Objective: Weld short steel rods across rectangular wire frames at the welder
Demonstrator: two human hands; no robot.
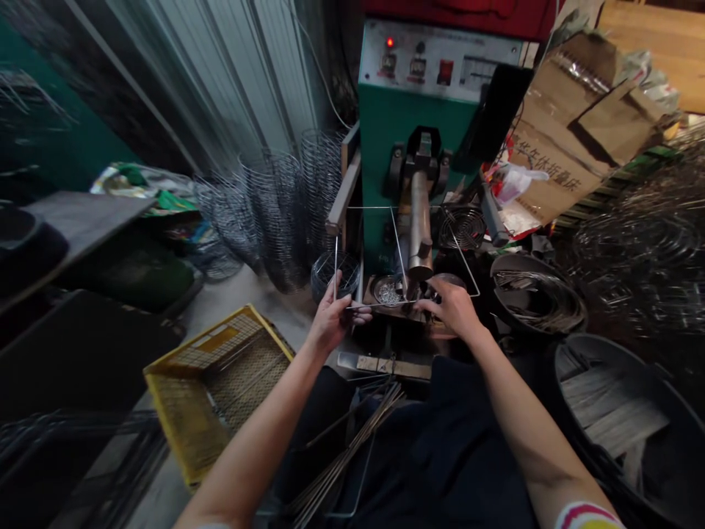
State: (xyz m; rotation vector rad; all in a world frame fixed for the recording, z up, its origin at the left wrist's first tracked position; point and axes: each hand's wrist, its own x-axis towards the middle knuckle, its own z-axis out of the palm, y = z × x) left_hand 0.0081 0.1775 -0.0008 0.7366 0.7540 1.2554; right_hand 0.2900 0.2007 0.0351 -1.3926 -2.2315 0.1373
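Note:
My left hand [335,316] is closed on a thin bent wire frame [368,209], gripping its lower left corner. My right hand [452,305] is closed on the frame's lower bar, right beside the round metal electrode arm [419,220] of a green welding machine [396,110]. The frame stands upright around the arm, just above a small dish of metal bits [390,292]. A bundle of straight wire rods [352,448] lies across my lap.
A yellow plastic crate [220,382] sits at lower left. Stacks of wire baskets [275,206] stand left of the machine. Black tubs [622,411] with metal strips and wire coils [537,294] are at right. Cardboard [573,139] leans behind.

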